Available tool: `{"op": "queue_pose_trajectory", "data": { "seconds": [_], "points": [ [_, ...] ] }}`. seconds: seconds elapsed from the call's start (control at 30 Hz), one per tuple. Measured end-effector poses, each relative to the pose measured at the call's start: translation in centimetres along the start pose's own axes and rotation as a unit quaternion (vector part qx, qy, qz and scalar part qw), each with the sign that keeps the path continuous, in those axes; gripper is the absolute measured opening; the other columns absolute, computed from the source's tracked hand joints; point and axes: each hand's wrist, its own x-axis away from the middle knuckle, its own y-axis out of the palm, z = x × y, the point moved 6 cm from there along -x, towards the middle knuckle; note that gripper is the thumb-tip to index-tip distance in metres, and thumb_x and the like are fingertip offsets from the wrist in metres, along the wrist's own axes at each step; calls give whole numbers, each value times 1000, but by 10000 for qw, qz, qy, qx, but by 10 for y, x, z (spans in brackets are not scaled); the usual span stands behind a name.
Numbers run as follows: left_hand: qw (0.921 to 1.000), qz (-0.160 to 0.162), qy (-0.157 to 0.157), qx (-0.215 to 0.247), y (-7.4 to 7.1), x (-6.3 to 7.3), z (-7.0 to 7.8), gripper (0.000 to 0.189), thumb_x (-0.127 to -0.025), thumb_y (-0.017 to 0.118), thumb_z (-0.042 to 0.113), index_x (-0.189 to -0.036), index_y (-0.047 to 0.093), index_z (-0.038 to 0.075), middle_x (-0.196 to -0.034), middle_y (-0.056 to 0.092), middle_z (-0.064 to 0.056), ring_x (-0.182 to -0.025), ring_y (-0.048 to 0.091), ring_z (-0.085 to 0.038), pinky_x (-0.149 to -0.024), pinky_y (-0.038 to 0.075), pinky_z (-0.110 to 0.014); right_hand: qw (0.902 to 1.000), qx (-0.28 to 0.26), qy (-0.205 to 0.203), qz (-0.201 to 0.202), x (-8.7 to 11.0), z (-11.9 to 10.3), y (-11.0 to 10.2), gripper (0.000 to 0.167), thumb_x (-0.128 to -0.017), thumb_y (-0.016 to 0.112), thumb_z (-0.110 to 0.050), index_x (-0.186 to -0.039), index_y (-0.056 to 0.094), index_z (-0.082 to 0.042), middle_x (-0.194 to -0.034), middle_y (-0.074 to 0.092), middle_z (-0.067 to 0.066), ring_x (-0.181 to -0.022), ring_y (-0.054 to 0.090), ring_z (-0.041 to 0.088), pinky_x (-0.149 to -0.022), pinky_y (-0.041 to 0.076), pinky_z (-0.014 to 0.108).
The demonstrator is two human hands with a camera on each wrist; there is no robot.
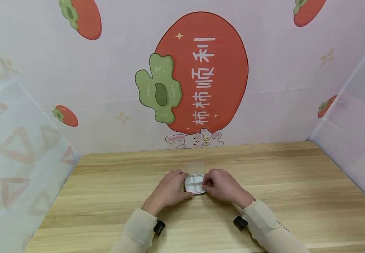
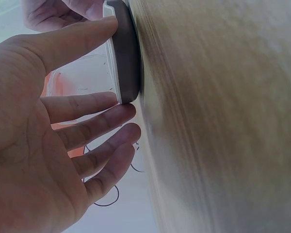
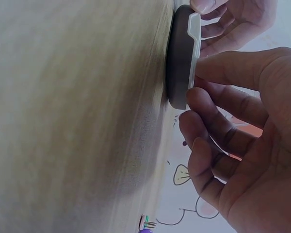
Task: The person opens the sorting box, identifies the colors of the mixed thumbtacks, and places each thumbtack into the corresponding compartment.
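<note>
A small pill box (image 1: 194,183) lies on the table between both hands, its white inside split into four-way sections by a cross divider. Its outer shell is dark grey (image 2: 125,53), and a clear lid (image 1: 194,167) stands open on the far side. My left hand (image 1: 171,188) holds the box from the left, thumb at the near edge and index finger at the far corner; the other fingers extend past it. On the right, my right hand (image 1: 221,184) has thumb and index finger pinched at the rim, their tips partly hidden by it, the other fingers curled.
The wood-grain table (image 1: 112,182) runs back to a wall (image 1: 116,70) printed with persimmons and a rabbit. Pale side walls (image 1: 18,140) flank it. A dark wrist-worn device (image 1: 159,227) sits at the left cuff, another device (image 1: 240,223) at the right.
</note>
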Motion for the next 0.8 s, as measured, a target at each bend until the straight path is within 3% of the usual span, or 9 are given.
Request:
{"op": "queue_pose_trajectory", "data": {
  "seconds": [0.5, 0.8],
  "points": [
    [10000, 2, 25, -29, 0, -1, 0, 62, -83, 84, 39, -130, 65, 2, -122, 63, -7, -106, 55, -24, -94, 47, -43, 9994, 265, -67, 215, 0, -8, -2, 9, -85, 81, -13, -80, 74, -16, -73, 54, -11, -66, 49, 7, -59, 44, 24],
    [10000, -57, 23, 7, 1, -1, -1, 60, -84, 84, 39, -129, 66, 4, -122, 63, -6, -105, 54, -23, -91, 47, -41, 9996, 200, -139, 115, 0, -11, 1, 9, -87, 81, -15, -82, 74, -16, -74, 55, -11, -67, 50, 7, -60, 44, 24]
  ]
}}
